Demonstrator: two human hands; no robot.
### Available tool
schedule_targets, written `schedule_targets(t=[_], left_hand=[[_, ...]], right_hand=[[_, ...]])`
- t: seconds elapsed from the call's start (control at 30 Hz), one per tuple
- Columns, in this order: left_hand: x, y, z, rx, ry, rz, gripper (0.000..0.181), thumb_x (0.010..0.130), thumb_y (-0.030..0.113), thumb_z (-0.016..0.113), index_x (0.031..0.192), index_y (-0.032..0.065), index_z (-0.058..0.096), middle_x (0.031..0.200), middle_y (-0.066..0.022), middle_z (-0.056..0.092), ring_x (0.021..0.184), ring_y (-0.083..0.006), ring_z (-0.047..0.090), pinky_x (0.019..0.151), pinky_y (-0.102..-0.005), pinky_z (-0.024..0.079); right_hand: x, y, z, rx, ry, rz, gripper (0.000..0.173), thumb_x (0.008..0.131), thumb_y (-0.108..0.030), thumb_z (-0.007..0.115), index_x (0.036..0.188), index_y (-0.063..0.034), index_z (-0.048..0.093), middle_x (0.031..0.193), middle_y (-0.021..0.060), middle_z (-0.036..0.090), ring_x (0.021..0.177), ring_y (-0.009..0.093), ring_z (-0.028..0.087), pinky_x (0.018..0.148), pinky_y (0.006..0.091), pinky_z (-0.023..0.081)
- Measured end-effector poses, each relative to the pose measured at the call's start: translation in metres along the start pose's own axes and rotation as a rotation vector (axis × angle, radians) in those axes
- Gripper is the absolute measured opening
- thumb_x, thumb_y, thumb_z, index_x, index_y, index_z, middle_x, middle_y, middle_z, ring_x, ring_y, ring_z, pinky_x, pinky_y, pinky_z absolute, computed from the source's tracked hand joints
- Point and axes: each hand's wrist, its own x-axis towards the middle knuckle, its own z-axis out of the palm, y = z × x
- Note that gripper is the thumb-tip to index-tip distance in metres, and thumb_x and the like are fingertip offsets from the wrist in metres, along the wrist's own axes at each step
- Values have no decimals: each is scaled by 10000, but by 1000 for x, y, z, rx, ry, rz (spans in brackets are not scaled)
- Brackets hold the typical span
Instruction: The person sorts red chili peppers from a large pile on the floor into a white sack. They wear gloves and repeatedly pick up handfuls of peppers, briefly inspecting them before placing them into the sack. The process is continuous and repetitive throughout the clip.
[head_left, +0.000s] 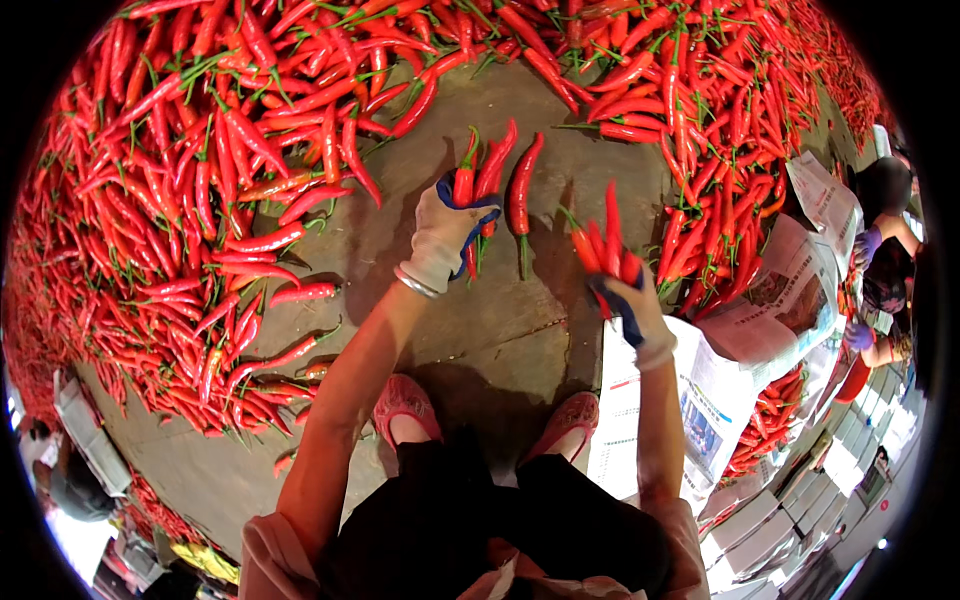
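My left hand (442, 229), in a pale knit glove with dark blue coated fingers, grips a few red chili peppers (493, 166), tips and green stems sticking out both ways. Just right of it, a single red chili pepper (525, 184) lies on the brown floor (465, 330), stem towards me. My right hand (637, 304), gloved the same way and slightly blurred, holds a small bunch of red chilies (611, 236) above the floor. Beneath my right wrist are printed newspaper sheets (694, 390), beside the right-hand chili heap (712, 172).
A large chili heap (187, 217) spreads across the left and far side. More chilies (765, 420) lie by the newspapers. White boxes (757, 525) stand at lower right. At the right edge, a person's purple-gloved hands (868, 246) show. Another person (79, 484) is at lower left.
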Motion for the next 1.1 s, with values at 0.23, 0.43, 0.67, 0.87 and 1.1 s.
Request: schedule_targets(t=[0.23,0.43,0.67,0.87,1.1], left_hand=[[-19,29,10,213,-102,19,311,669,131,806,920,19,661,810,-89,689,713,-183,635,695,-336,509],[-52,22,-19,-501,-608,-15,382,839,193,676,1138,-19,570,1097,-105,635,963,-192,609,861,-329,487],[-94,109,28,-178,-637,-47,280,852,9,529,1125,-27,581,1033,-103,660,933,-198,643,859,-303,505],[-185,236,192,44,-888,75,355,780,22,684,1117,-27,586,1039,-98,669,942,-177,654,857,-293,515],[-318,235,368,167,-1208,559,760,662,303,817,1254,23,431,1020,-211,600,965,-355,622,811,-417,511]], right_hand=[[54,1,94,-334,-46,9,295,781,-239,737,900,21,663,778,89,661,711,179,607,659,305,486],[-7,-3,76,71,-58,355,455,785,-397,723,1007,-18,606,696,47,562,507,117,500,413,300,387],[-84,-114,34,320,-161,281,322,873,-311,621,1065,-55,582,780,-5,562,684,79,514,552,255,420],[-139,-70,-90,526,215,-34,379,881,-277,617,1155,-23,549,903,50,602,801,157,572,734,286,458],[-275,-82,-267,973,838,-481,281,950,-281,476,1038,-46,603,909,62,611,847,179,595,815,348,481]])
